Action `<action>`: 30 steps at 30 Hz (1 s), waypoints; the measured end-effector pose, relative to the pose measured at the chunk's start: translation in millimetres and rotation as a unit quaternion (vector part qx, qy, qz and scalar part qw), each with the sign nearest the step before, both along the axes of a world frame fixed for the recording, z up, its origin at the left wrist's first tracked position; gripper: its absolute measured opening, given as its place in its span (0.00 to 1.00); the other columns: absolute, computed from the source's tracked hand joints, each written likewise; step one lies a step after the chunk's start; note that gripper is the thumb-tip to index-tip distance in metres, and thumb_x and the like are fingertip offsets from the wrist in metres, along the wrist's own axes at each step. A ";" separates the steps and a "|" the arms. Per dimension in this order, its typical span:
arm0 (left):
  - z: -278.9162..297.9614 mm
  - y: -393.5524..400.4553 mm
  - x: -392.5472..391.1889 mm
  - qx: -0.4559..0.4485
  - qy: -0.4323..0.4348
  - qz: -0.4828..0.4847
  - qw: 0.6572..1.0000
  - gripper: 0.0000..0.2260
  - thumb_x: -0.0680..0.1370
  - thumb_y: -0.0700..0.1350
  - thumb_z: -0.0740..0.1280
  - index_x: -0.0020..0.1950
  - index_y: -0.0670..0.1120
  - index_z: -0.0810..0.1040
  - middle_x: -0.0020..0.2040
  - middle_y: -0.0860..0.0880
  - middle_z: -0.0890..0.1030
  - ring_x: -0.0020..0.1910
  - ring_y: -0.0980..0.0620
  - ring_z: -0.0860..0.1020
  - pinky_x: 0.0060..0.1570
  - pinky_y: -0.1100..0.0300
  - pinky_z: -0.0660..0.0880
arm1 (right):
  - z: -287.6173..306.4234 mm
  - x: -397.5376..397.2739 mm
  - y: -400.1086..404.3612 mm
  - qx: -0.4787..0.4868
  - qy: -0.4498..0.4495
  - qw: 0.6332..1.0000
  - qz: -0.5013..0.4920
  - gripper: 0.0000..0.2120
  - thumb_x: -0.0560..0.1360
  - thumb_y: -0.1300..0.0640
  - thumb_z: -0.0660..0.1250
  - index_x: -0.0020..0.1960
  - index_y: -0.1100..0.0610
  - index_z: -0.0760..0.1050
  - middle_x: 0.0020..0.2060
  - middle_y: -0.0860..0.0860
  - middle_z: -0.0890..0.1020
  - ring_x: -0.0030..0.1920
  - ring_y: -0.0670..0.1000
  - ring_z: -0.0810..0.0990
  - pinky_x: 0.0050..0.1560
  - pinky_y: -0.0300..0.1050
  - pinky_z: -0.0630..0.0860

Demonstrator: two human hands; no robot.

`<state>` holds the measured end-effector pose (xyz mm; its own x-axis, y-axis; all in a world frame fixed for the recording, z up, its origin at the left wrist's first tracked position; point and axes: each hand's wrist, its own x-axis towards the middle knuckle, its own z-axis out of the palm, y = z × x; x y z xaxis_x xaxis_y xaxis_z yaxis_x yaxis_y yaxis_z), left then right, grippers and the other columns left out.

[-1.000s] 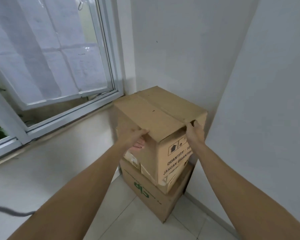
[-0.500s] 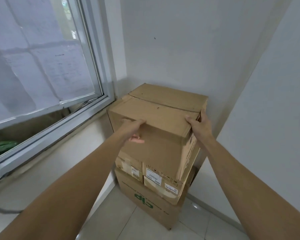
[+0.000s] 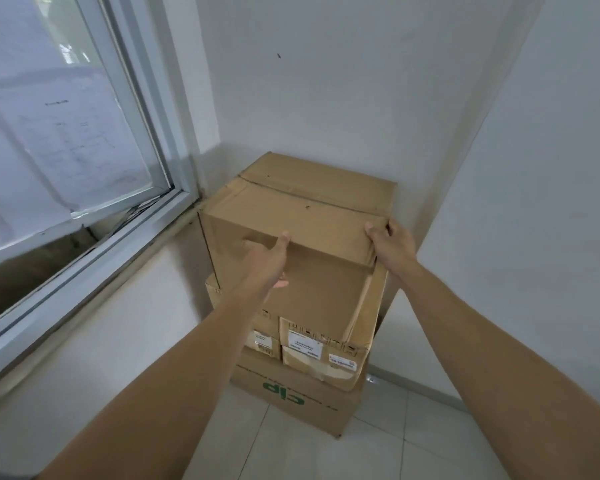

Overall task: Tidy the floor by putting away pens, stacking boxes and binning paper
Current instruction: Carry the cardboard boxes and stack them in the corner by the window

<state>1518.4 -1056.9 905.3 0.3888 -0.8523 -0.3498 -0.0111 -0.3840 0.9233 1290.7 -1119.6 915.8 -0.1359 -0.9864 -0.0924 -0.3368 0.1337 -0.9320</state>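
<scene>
In the corner of the room, where two white walls (image 3: 326, 98) are meeting, a stack of cardboard boxes is standing on the tiled floor (image 3: 309, 452). The top box (image 3: 309, 216), large and plain brown, is sitting on the smaller labelled boxes (image 3: 321, 351), and these are resting on the bottom box (image 3: 291, 393), which is showing green letters on its front side. The top box is hanging a little over the front of the boxes under it. The left hand (image 3: 267, 261) is holding the near top edge of the top box: the thumb is lying on the top face and the other fingers are curling down against the front face, so the grip is pinching this edge. The right hand (image 3: 390, 245) is gripping the near right top corner of the same box, with the fingers bent over the edge onto the top and the palm on the right side. Both forearms are reaching forward from the bottom of the view. On the left a window (image 3: 84, 150) with a pale frame is standing partly open, and sheets of paper (image 3: 49, 140) are covering its glass.
</scene>
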 end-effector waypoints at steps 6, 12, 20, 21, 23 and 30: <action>-15.0 23.6 -17.0 0.041 -0.078 -0.037 0.995 0.42 0.78 0.69 0.55 0.82 0.46 0.43 0.80 0.45 0.61 0.70 0.40 0.71 0.60 0.44 0.78 | -7.5 -9.7 59.6 0.044 0.019 0.998 0.040 0.24 0.77 0.33 0.64 0.58 0.52 0.80 0.52 0.48 0.84 0.55 0.52 0.82 0.60 0.57 0.80; -16.0 69.0 -74.8 0.085 -0.133 -0.273 0.949 0.22 0.83 0.57 0.60 0.70 0.44 0.73 0.57 0.48 0.80 0.53 0.49 0.81 0.52 0.50 0.81 | -9.8 -58.1 127.1 0.080 0.113 0.983 0.122 0.18 0.78 0.46 0.71 0.62 0.55 0.80 0.55 0.50 0.84 0.48 0.50 0.86 0.56 0.53 0.83; -12.0 169.9 -224.8 -0.007 -0.232 -0.372 0.898 0.11 0.78 0.48 0.65 0.44 0.43 0.82 0.41 0.49 0.85 0.39 0.51 0.83 0.41 0.59 0.77 | -25.7 -201.8 283.3 0.118 0.143 0.981 0.051 0.19 0.74 0.43 0.71 0.60 0.53 0.80 0.45 0.49 0.87 0.45 0.49 0.87 0.52 0.51 0.83; -13.5 187.9 -252.0 -0.017 -0.242 -0.394 0.887 0.10 0.78 0.48 0.65 0.43 0.44 0.82 0.40 0.50 0.85 0.39 0.51 0.83 0.42 0.58 0.78 | -29.0 -226.8 311.8 0.121 0.143 0.982 0.030 0.20 0.73 0.42 0.71 0.59 0.53 0.81 0.44 0.49 0.87 0.44 0.49 0.87 0.51 0.51 0.83; -17.4 214.5 -293.2 -0.022 -0.247 -0.428 0.869 0.09 0.76 0.48 0.66 0.41 0.45 0.82 0.40 0.49 0.86 0.41 0.49 0.85 0.46 0.55 0.80 | -35.6 -261.6 355.1 0.128 0.146 0.981 0.001 0.18 0.74 0.44 0.72 0.58 0.54 0.81 0.44 0.51 0.87 0.42 0.49 0.87 0.44 0.48 0.82; -20.5 321.8 -446.1 -0.069 -0.277 -0.560 0.778 0.10 0.77 0.49 0.67 0.42 0.44 0.83 0.43 0.47 0.86 0.44 0.47 0.84 0.50 0.53 0.81 | -49.4 -388.1 518.1 0.158 0.169 0.965 -0.125 0.12 0.77 0.50 0.70 0.51 0.58 0.84 0.41 0.56 0.87 0.43 0.53 0.87 0.45 0.44 0.80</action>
<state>1072.3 -735.1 884.8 -0.5665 -0.7793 -0.2679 -0.6774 0.2553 0.6899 902.6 -601.6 866.4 -0.4401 -0.8487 -0.2931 -0.5343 0.5099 -0.6742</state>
